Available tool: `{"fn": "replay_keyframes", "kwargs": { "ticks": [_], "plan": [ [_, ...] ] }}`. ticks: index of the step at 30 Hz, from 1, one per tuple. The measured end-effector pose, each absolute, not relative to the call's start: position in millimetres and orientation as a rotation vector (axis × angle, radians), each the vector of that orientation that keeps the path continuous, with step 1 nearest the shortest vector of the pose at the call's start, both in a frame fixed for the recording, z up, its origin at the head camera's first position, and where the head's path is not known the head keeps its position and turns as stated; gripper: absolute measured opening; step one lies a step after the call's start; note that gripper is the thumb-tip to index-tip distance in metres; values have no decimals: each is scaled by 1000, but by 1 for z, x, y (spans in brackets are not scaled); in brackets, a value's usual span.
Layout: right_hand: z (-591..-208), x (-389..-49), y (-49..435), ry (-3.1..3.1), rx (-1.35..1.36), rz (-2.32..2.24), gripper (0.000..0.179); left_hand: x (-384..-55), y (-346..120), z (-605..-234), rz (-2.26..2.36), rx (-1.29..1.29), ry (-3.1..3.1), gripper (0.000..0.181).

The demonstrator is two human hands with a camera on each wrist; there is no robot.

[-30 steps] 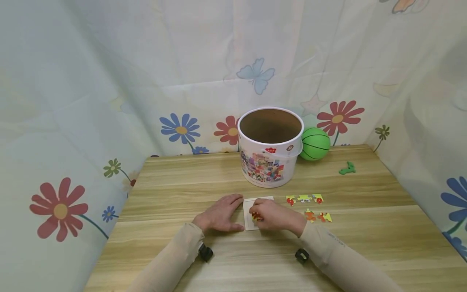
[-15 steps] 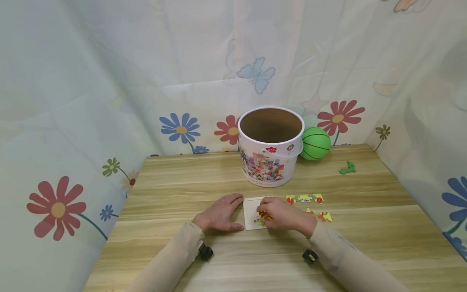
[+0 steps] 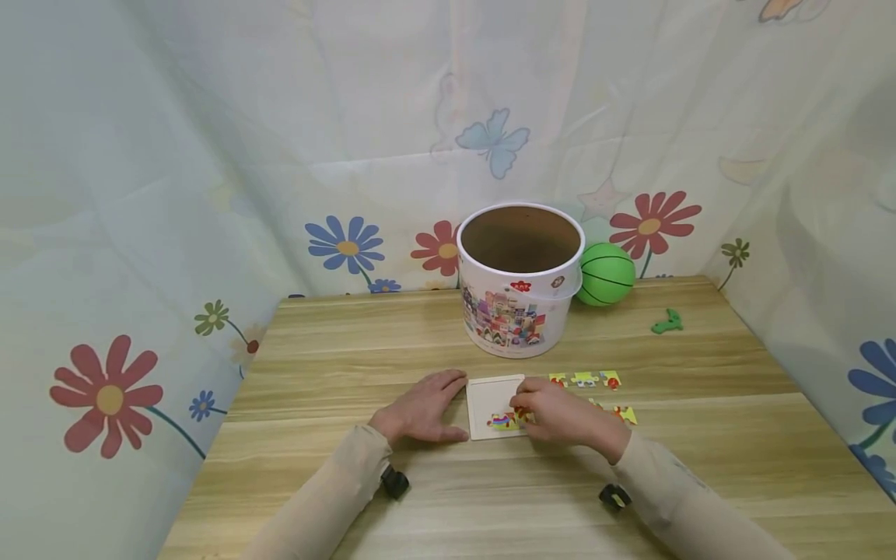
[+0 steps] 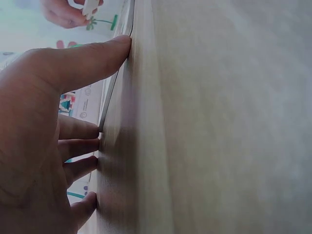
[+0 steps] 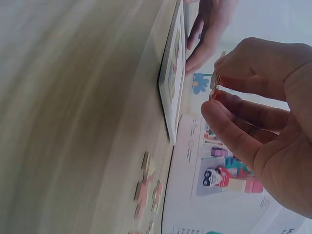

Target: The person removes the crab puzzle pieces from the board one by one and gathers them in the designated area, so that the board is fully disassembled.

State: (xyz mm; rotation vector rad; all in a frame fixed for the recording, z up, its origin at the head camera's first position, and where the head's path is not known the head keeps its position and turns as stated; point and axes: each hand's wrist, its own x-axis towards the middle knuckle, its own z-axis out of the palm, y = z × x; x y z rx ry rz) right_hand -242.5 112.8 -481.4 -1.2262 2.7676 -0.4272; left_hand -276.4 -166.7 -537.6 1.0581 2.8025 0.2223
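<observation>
A pale square puzzle tray lies flat on the table between both hands. Jigsaw pieces in yellow and rainbow colours lie along its near side. My left hand stays at the tray's left edge; in the left wrist view its thumb and one fingertip meet that edge, the fingers stretched out. Over the tray's right side, my right hand pinches a red and yellow jigsaw piece between thumb and fingers, raised above the tray in the right wrist view.
Several loose jigsaw pieces lie right of the tray, some partly behind the right hand. Behind stands a white printed bucket with a green ball beside it. A small green object lies at the back right.
My right hand has moved rightward across the tray with its piece, uncovering the rainbow-coloured piece at the near side. The left hand has kept its place.
</observation>
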Motion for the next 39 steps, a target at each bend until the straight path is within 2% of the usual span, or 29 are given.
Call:
{"fn": "replay_keyframes", "kwargs": {
  "ticks": [11,39],
  "plan": [
    [-489,-236,137,2795,-1265,-480,24,-277,-167,-538,214,1057,2798,98],
    [-496,-217,172,2771,-1152,-452,21,-278,-168,-537,211,1060,2800,98]
  ]
}}
